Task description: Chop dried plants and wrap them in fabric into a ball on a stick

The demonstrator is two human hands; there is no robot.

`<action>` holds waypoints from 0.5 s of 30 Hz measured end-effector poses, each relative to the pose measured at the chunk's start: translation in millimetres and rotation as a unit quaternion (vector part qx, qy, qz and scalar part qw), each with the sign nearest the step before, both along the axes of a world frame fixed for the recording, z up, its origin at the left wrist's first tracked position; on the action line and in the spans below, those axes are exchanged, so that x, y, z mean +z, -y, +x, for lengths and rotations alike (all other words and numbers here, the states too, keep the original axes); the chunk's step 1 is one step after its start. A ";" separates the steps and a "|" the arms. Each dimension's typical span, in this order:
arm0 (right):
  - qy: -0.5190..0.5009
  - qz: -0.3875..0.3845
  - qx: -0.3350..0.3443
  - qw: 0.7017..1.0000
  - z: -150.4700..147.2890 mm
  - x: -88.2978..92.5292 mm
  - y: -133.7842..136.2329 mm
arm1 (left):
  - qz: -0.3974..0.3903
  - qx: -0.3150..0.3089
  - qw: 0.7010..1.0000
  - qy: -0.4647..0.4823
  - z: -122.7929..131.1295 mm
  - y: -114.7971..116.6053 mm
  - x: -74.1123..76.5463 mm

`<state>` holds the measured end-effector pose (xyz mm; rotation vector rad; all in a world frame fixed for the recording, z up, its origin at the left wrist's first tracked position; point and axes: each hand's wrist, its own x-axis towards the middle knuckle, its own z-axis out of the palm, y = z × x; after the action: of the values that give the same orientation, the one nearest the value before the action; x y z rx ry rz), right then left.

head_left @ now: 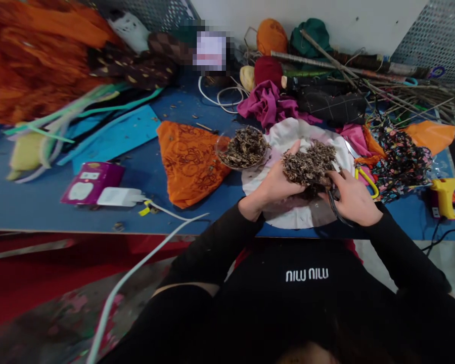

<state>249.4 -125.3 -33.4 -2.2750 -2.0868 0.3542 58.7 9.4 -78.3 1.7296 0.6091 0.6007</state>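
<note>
My left hand (276, 183) is wrapped round the near-left side of a clump of dried brown plant bits (310, 161). In my right hand (354, 198) are black-handled scissors (337, 208), their loops showing below the fingers; the blades are mostly hidden against the clump. My right fingertips touch the clump's right side. Beneath both hands lies a round white cloth (299, 218) with pinkish stains. Just left of the clump, a clear bowl (233, 166) holds more of the same dried bits.
An orange printed cloth (191, 164) lies left of the bowl. A purple power strip (94, 183) and white cable (151, 247) are at the left front. Floral fabric (400, 162), a yellow-handled tool (369, 183) and a yellow glue gun (448, 194) lie right. Sticks (326, 60) and cloth bundles line the back.
</note>
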 end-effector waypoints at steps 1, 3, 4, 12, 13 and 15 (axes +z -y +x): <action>0.006 -0.007 -0.001 1.000 -0.2 -0.3 -0.1 | 0.002 -0.001 1.000 -0.005 0.0 0.0 1.2; 0.008 -0.018 -0.002 1.000 -0.7 -1.3 -0.4 | 0.001 -0.002 1.000 -0.014 0.2 -0.1 3.3; 0.005 -0.021 -0.003 1.000 -1.0 -1.9 -0.6 | -0.001 0.000 1.000 -0.015 0.5 -0.2 4.1; 0.015 -0.003 -0.032 0.999 -1.3 -4.9 1.1 | -0.043 0.029 0.999 -0.001 4.0 0.6 3.6; 0.017 -0.002 -0.033 0.999 -1.2 -5.1 1.8 | -0.037 0.035 0.999 -0.016 4.0 1.1 3.9; 0.018 0.001 -0.034 0.999 -1.4 -5.5 2.8 | -0.015 0.049 0.998 -0.038 3.8 2.3 4.8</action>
<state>248.1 -128.1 -39.0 -2.3602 -2.0189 0.3111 62.5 7.1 -73.5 1.7088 0.7551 0.5936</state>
